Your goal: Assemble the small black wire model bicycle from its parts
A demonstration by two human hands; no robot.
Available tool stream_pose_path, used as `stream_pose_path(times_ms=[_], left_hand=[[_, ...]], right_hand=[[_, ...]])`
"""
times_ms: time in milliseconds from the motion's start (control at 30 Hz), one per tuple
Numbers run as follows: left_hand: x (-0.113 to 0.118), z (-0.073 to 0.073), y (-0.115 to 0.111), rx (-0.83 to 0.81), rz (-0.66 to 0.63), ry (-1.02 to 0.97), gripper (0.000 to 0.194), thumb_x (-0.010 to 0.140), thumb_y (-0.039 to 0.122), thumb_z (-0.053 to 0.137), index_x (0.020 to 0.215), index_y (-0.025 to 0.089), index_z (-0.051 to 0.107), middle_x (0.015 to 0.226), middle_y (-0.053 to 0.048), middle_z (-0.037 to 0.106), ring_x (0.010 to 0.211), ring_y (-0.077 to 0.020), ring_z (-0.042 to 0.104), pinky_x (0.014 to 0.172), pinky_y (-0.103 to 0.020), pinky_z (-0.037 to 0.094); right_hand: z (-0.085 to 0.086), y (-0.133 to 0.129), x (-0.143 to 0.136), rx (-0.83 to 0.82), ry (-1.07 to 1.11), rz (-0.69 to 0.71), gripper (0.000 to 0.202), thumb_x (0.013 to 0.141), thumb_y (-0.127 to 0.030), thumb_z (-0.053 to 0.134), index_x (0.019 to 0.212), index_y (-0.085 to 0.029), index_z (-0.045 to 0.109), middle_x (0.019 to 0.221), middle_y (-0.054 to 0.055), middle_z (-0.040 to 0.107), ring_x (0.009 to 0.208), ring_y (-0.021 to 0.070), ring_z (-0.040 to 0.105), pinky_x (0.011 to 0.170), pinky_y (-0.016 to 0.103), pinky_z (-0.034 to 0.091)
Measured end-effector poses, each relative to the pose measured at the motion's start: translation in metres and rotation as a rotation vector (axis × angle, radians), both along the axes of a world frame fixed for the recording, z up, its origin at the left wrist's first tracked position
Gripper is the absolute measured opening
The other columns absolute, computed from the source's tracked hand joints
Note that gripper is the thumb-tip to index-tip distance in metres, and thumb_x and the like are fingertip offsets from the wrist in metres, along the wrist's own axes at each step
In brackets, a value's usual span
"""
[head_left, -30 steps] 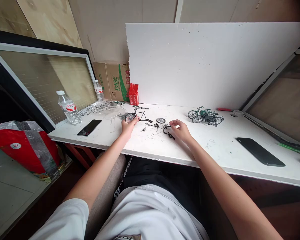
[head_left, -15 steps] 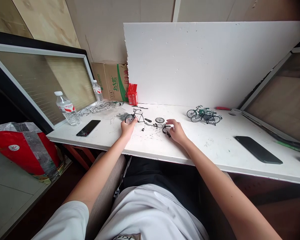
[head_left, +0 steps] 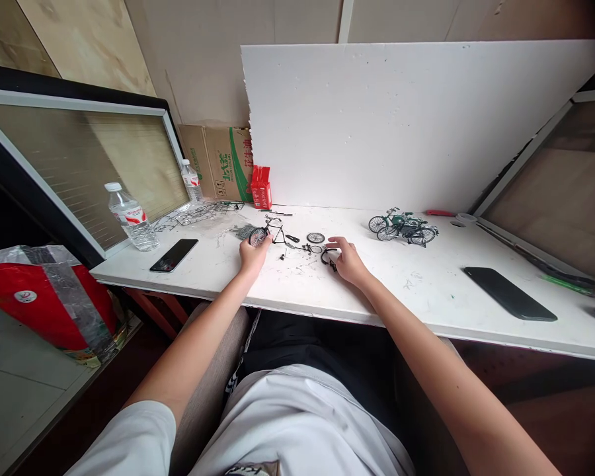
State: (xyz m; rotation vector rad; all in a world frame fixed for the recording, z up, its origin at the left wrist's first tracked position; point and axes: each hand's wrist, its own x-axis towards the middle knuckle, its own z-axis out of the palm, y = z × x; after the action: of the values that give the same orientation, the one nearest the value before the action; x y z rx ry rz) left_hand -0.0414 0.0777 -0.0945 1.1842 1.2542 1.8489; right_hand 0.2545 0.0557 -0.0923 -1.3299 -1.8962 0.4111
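Observation:
My left hand is closed on a black model bicycle, near its spoked front wheel; the rear wheel is absent from the frame. To the right, my right hand rests by the table with its fingers apart and bent. A black curved part, like a mudguard, lies at its fingertips; whether they touch it I cannot tell. Between the hands are a loose spoked wheel, a chain piece with a ring, a small dark oblong part and several tiny bits.
Two assembled model bicycles stand at the right back. Phones lie left and right. Water bottles, part sprues and a red box occupy the left back. A white board rises behind the white table.
The view has shifted slightly. Both hands and the model bicycle keep almost the same places on the table.

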Motion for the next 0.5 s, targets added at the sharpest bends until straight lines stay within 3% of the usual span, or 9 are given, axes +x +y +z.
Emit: stream_pose_path(times_ms=[200,367,500], left_hand=[[0.000,-0.002,0.002,-0.001,-0.018,-0.001,0.025,0.075,0.035,0.086,0.089,0.016,0.079,0.101,-0.014,0.081,0.100,-0.0281,0.076,0.096,-0.039,0.058],[-0.001,-0.002,0.001,-0.007,-0.014,0.010,0.024,0.077,0.036,0.085,0.087,0.016,0.079,0.099,-0.014,0.081,0.099,-0.0285,0.076,0.095,-0.040,0.058],[-0.001,-0.002,0.001,0.001,-0.020,0.005,0.024,0.077,0.036,0.085,0.089,0.016,0.079,0.100,-0.014,0.080,0.099,-0.0287,0.076,0.095,-0.041,0.058]], right_hand=[[0.000,0.001,0.001,0.018,0.000,-0.031,0.064,0.075,-0.004,0.051,0.136,-0.023,0.059,0.136,0.009,0.071,0.133,0.0335,0.050,0.110,0.051,0.045],[0.008,-0.003,0.000,0.001,-0.051,-0.080,0.037,0.077,-0.007,0.054,0.100,-0.023,0.078,0.117,0.011,0.072,0.122,0.0352,0.053,0.107,0.050,0.046],[0.011,-0.006,-0.001,-0.032,-0.058,-0.066,0.034,0.077,-0.007,0.053,0.082,-0.023,0.082,0.105,0.011,0.075,0.120,0.0372,0.054,0.105,0.049,0.046]])
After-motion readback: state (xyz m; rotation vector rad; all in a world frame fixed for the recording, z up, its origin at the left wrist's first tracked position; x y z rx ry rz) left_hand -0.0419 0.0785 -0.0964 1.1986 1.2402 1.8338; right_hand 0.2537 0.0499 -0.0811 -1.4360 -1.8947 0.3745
